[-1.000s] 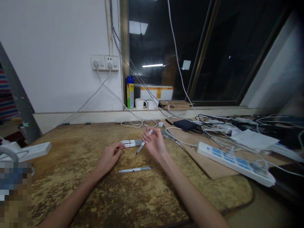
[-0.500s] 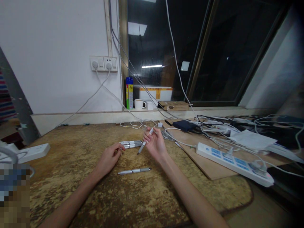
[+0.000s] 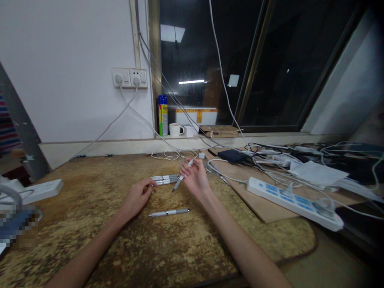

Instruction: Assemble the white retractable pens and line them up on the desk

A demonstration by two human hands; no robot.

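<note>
My right hand (image 3: 196,180) is closed around a white and grey pen (image 3: 178,183), held above the table with its dark tip slanting down to the left. Several similar pens (image 3: 165,180) lie side by side in a small row just beyond the hands. At the left end of that row rests my left hand (image 3: 138,197), its fingers loosely bent and the fingertips close to or touching the pen ends; I see nothing held in it. Nearer to me, a single white and grey pen (image 3: 169,213) lies crosswise on the worn wooden table (image 3: 144,252).
On the right, a white power strip (image 3: 294,204) lies across a brown board (image 3: 258,208), with tangled cables (image 3: 270,156) behind. Another power strip (image 3: 48,192) stands at the left edge. A spray can (image 3: 163,116) and a white mug (image 3: 175,129) stand on the windowsill.
The view has tilted slightly, so the scene sits a little higher. The pen in my right hand has barely moved, and my left hand stays by the row of pens.
</note>
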